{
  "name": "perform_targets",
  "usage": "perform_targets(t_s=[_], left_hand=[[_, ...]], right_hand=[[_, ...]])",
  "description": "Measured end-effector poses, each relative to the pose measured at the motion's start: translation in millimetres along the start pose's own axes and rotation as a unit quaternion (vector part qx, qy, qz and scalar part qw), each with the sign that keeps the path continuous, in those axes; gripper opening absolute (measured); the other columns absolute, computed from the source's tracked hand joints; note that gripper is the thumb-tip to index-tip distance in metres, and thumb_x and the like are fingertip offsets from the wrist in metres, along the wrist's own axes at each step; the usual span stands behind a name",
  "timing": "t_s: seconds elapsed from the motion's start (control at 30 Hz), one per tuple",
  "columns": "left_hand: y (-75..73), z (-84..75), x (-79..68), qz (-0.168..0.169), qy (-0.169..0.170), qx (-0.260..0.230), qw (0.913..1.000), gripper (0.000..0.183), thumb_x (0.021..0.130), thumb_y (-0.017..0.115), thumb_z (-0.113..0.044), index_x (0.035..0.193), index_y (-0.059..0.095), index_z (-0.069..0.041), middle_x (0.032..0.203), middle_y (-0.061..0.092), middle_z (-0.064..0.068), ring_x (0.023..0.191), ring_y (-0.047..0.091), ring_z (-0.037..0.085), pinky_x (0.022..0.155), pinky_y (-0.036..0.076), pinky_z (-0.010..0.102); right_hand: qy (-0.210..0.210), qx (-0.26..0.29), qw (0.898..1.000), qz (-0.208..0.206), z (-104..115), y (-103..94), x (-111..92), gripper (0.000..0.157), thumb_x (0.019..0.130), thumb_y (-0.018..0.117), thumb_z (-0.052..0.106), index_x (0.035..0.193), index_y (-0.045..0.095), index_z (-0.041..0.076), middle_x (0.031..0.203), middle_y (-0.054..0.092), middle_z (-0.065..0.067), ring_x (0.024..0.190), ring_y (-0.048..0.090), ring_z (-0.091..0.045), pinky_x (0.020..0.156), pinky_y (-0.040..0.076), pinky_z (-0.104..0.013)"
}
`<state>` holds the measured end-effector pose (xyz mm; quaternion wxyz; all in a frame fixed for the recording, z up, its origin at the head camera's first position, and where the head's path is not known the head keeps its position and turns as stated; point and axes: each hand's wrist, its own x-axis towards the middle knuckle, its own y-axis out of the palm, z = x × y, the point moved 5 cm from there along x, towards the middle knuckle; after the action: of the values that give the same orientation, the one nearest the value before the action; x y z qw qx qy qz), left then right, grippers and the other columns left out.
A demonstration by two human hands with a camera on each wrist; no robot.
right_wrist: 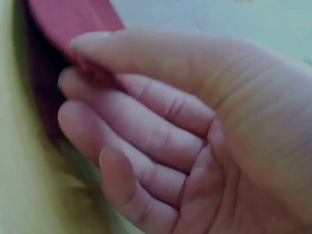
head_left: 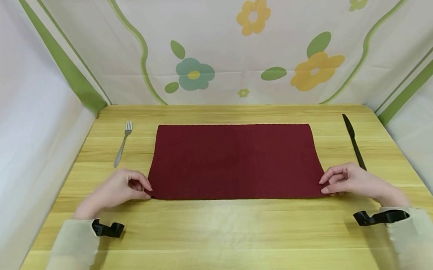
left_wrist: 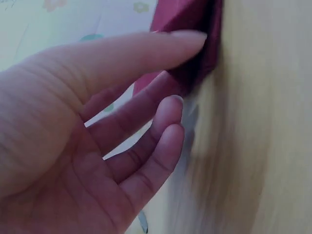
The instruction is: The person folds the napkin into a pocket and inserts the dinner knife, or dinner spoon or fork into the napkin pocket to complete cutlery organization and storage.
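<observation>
A dark red cloth napkin [head_left: 234, 163], a wide rectangle, lies across the wooden table. At its near left corner my left hand [head_left: 125, 188] pinches the fabric between thumb and fingers. The near right corner is pinched by my right hand [head_left: 351, 182]. In the right wrist view the thumb presses the upper edge of the napkin [right_wrist: 78, 19] against the fingers, with a darker layer hanging below. The left wrist view has the thumb over the napkin's corner [left_wrist: 183, 19], the lower fingers loosely curled beside it.
A fork [head_left: 123, 144] lies left of the napkin, beyond my left hand. To the right is a black knife [head_left: 353, 139], its lower end close behind my right hand. A white flowered curtain [head_left: 225, 53] hangs along the table's far edge [head_left: 218, 107].
</observation>
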<state>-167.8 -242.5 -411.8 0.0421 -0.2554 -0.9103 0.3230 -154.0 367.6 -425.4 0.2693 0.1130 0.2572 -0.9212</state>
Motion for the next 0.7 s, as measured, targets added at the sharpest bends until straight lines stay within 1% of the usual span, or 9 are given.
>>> perform_targets(t_s=[0.07, 0.13, 0.23, 0.4, 0.53, 0.6, 0.7], left_hand=[[2.9, -0.2, 1.1, 0.008, -0.011, 0.016, 0.9998, 0.018, 0.078, 0.092, -0.021, 0.092, 0.081, -0.020, 0.089, 0.070, -0.004, 0.078, 0.062, 0.017, 0.069, 0.052, 0.026], [4.2, -1.0, 1.9, 0.009, -0.015, 0.029, 0.9994, 0.021, 0.077, 0.092, -0.024, 0.095, 0.082, -0.021, 0.089, 0.069, -0.004, 0.079, 0.060, 0.018, 0.071, 0.051, 0.026], [4.8, -1.8, 3.0, 0.010, -0.018, 0.038, 0.9991, 0.022, 0.079, 0.091, -0.021, 0.098, 0.082, -0.019, 0.092, 0.070, -0.004, 0.081, 0.062, 0.017, 0.072, 0.052, 0.026], [3.7, -0.1, 4.9, 0.001, -0.022, 0.042, 0.9989, 0.025, 0.082, 0.087, -0.012, 0.106, 0.079, -0.012, 0.096, 0.071, -0.002, 0.083, 0.064, 0.016, 0.074, 0.054, 0.028], [3.3, 0.3, 5.6, -0.008, -0.027, 0.037, 0.9989, 0.033, 0.083, 0.086, -0.010, 0.114, 0.075, -0.009, 0.098, 0.067, 0.003, 0.083, 0.063, 0.018, 0.074, 0.055, 0.028], [3.1, 0.3, 5.6, -0.011, -0.031, 0.032, 0.9990, 0.038, 0.083, 0.086, -0.008, 0.118, 0.072, -0.008, 0.100, 0.065, 0.006, 0.082, 0.063, 0.018, 0.073, 0.056, 0.028], [0.9, 0.2, 6.8, -0.023, -0.040, 0.022, 0.9987, 0.044, 0.084, 0.085, -0.007, 0.124, 0.067, -0.006, 0.106, 0.063, 0.010, 0.083, 0.064, 0.020, 0.071, 0.056, 0.029]], right_hand=[[0.001, -0.006, 1.000, 0.003, -1.9, 2.8, 2.9, 0.026, 0.092, 0.078, 0.012, 0.111, 0.070, -0.004, 0.080, 0.071, -0.013, 0.070, 0.068, -0.023, 0.061, 0.056, -0.034], [0.008, -0.010, 1.000, -0.003, -2.6, 3.3, 4.0, 0.027, 0.091, 0.078, 0.014, 0.112, 0.070, -0.003, 0.079, 0.070, -0.013, 0.068, 0.065, -0.022, 0.059, 0.056, -0.034], [0.009, -0.009, 1.000, -0.017, -2.5, 1.8, 4.0, 0.029, 0.092, 0.078, 0.013, 0.113, 0.069, -0.004, 0.083, 0.069, -0.014, 0.068, 0.066, -0.023, 0.060, 0.058, -0.035], [0.012, 0.001, 0.998, -0.058, -0.7, -2.2, 2.6, 0.033, 0.091, 0.079, 0.012, 0.116, 0.067, -0.006, 0.090, 0.068, -0.016, 0.071, 0.069, -0.028, 0.064, 0.060, -0.038], [0.011, 0.000, 0.998, -0.060, 0.2, -1.8, 4.1, 0.038, 0.090, 0.079, 0.010, 0.120, 0.063, -0.007, 0.091, 0.066, -0.017, 0.070, 0.069, -0.028, 0.063, 0.060, -0.039], [0.015, -0.008, 0.998, -0.061, -0.1, -1.6, 5.2, 0.041, 0.089, 0.081, 0.011, 0.121, 0.062, -0.006, 0.090, 0.066, -0.016, 0.069, 0.069, -0.027, 0.063, 0.059, -0.038], [0.015, -0.032, 0.996, -0.081, 1.0, -5.2, 6.8, 0.044, 0.088, 0.083, 0.015, 0.121, 0.062, -0.005, 0.090, 0.067, -0.015, 0.070, 0.068, -0.025, 0.063, 0.059, -0.036]])
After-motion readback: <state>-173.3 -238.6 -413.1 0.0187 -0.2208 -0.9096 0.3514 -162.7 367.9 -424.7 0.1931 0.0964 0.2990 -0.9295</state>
